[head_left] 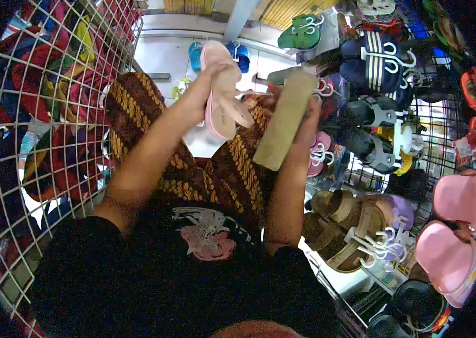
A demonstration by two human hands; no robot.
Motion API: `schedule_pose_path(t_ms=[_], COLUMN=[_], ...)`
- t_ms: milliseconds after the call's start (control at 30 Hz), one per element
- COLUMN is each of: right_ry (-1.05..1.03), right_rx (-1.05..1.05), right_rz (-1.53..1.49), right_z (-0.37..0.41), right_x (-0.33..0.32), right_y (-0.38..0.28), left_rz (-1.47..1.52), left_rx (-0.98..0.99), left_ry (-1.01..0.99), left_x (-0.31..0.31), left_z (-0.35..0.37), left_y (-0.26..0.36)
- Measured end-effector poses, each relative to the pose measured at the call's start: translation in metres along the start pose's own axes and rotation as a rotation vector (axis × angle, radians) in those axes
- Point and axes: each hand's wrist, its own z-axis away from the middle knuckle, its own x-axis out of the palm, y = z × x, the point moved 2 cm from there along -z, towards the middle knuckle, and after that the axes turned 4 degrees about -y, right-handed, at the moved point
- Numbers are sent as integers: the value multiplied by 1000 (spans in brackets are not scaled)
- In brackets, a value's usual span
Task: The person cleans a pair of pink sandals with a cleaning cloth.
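We see two bare arms reaching out over a brown and yellow patterned cloth (232, 174). The left hand (207, 81) is curled shut around a pink sandal (224, 107). It grips the sandal near its top end, and the rest of the sandal hangs down below the fingers. We can see its strap sticking out to the side.

The right hand (305, 121) is wrapped around a tan sandal (283, 118). Its fingers hug the far edge, and the flat tan side faces us. The tan sandal is tilted, with its top end up high and its low end near the cloth.

The two sandals are held up close beside each other, in the middle between the racks. We cannot tell if they touch.

On the left stands a white wire rack (1, 129) with red and other bright things behind it. On the right we see more shoes hanging: dark blue striped sandals (376, 65), green sandals (300, 34), brown sandals (345, 225) and big pink sandals (454, 236). Some of them sit on white hangers (373, 245). A black shirt (153, 281) fills the bottom.
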Motion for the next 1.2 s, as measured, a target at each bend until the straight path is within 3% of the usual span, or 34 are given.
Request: schedule_pose_path(t_ms=[33,167,233,267,367,400,467,533,633,700,733,833,900,933,967,1100,1133,1200], right_ry=[32,507,527,475,250,207,128,120,20,-35,5,-41,-25,-38,-52,109,51,-18], right_rx=[-53,-288,-295,-242,-361,-291,-167,-135,-111,-137,-23,-143,-105,-114,-125,123,-101,-211], right_rz=[-16,15,283,482,1600,1641,1681,1765,1945,2018,1999,2018,1977,1976,1974,2055,2129,2082], right_z=[11,42,68,80,110,115,115,114,116,114,113,106,109,110,111,113,111,112], right_x=[5,-37,-48,-51,3,8,18,27,18,19,23,19,23,20,17,11,6,12], right_y=[-2,30,47,49,31,26,28,30,34,37,38,57,64,66,67,58,65,68], left_rz=[78,313,426,379,483,485,680,487,518,474,469,385,305,458,440,380,372,403], left_rx=[-32,-123,-113,-37,5,-14,-75,78,26,82,93,107,75,12,43,148,167,170], left_ry=[-26,-169,-262,-49,-438,-331,-581,-1,-109,-53,-50,4,7,-172,-182,-199,-198,-158], left_x=[-1,-24,-33,-34,-44,-45,-37,-20,-24,-24,-24,-13,-7,-12,-14,-9,-9,-1], left_z=[5,7,8,4,-4,-7,-6,0,2,0,2,12,24,14,14,24,23,28], left_y=[-7,-37,-49,-54,-59,-59,-61,-56,-61,-61,-62,-68,-70,-73,-74,-71,-74,-74])
